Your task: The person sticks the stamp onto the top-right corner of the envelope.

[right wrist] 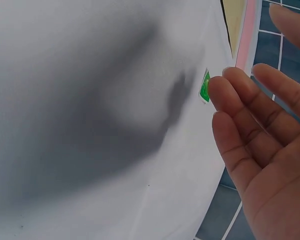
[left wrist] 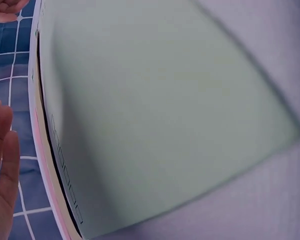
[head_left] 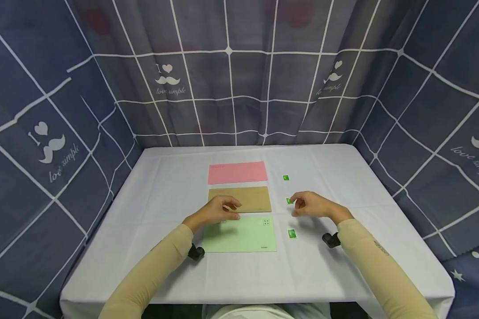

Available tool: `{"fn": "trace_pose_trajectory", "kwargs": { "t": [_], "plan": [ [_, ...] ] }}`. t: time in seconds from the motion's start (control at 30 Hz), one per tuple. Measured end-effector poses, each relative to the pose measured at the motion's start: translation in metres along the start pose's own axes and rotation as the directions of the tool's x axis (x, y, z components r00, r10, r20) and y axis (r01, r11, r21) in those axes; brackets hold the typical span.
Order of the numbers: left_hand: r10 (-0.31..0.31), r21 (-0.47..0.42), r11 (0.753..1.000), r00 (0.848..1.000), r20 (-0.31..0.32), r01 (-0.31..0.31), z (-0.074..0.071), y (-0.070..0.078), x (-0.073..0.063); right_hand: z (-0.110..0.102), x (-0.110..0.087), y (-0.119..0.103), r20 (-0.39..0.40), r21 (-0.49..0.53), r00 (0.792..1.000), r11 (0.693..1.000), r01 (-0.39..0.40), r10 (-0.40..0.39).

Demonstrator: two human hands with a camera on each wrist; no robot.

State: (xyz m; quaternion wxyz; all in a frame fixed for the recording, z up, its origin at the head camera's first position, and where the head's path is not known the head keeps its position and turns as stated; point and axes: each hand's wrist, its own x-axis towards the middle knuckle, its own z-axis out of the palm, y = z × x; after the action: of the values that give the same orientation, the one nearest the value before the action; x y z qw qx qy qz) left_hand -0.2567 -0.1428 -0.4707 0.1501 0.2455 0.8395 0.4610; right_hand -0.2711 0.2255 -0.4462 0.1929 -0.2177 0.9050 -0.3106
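I'd watch the middle stamp (head_left: 289, 200) most closely: it looks thin and lies flat on the white tablecloth (head_left: 239, 277), so a clumsy fingertip might slide it along, or ruck the cloth beneath, instead of lifting its edge. The near stamp (head_left: 292, 233) could be knocked askew too, if the right hand (head_left: 314, 205) swung low towards the person's body. Over on the other side, a careless dip of the left hand (head_left: 214, 210) might skew the brown envelope (head_left: 257, 199) or the green envelope (head_left: 243, 239), since the two lie just beside each other under its reach. As for the grip, the right fingers are loosely bent and spread a little, with nothing pinched between them. The middle stamp sits right by those fingertips, partly hidden by them from above; whether they touch it I can't tell. The far stamp (head_left: 285, 177) lies beyond that hand, beside the pink envelope (head_left: 237, 173), and the near one lies closer to the person, to the right of the green envelope. The left fingers, relaxed and holding nothing, hover where brown meets green, casting a shadow on the green paper.
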Motion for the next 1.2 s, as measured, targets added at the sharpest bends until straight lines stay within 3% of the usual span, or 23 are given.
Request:
{"fn": "trace_pose_trajectory", "kwargs": {
  "t": [0.63,0.9,1.2],
  "plan": [
    [-0.039,0.031,0.999,0.999,0.021,0.038,0.007,-0.005,-0.001,0.016,-0.003,-0.004,0.068,-0.019,0.997,0.999,-0.034,0.035],
    [-0.010,0.051,0.999,1.000,0.018,0.009,0.007,-0.005,-0.001,0.022,-0.005,-0.006,0.092,-0.044,0.996,0.999,-0.011,0.015],
    [-0.020,0.075,0.997,1.000,0.022,0.018,0.009,0.000,0.000,0.030,-0.004,-0.004,0.092,-0.076,0.995,0.997,-0.018,0.025]
  ]
}}
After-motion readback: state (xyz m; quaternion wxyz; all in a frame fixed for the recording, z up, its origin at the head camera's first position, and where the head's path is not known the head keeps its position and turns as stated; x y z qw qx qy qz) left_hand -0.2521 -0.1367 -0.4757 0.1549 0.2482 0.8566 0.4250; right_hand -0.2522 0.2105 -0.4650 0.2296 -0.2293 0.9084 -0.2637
